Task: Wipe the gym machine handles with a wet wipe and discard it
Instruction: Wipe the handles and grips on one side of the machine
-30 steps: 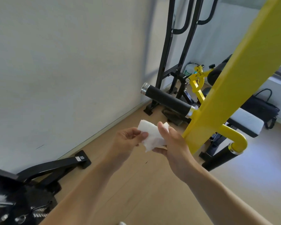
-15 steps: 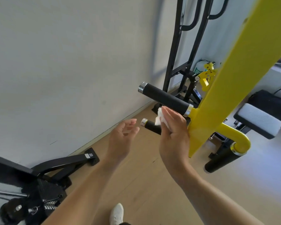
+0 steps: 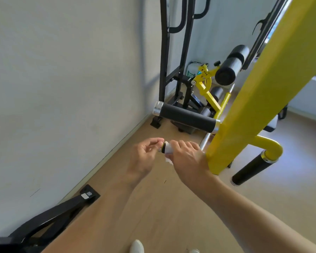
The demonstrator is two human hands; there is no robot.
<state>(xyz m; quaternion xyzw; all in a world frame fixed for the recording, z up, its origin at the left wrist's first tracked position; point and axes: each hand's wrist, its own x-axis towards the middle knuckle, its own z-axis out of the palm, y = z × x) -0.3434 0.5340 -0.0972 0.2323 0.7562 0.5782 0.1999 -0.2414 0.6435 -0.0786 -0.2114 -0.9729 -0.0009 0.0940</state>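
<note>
wood floor [image 3: 153, 207] meets a pale wall [image 3: 62, 88] at left; a black rack [image 3: 164, 52] stands in the corner. a yellow beam [image 3: 259, 99] slants from upper right to lower centre. the upper handle [image 3: 187, 117] projects from the beam to the left, long axis near horizontal, chrome cap at its free end. the lower handle [image 3: 162, 147] lies parallel below it, mostly covered. the right hand [image 3: 185, 156] grips the lower handle with the wipe [image 3: 167, 149] wrapped round it. the left hand [image 3: 144, 156], fingers loosely curled, sits at the handle's free end; contact cannot be confirmed. a third handle [image 3: 252, 168] points down-left at right.
</note>
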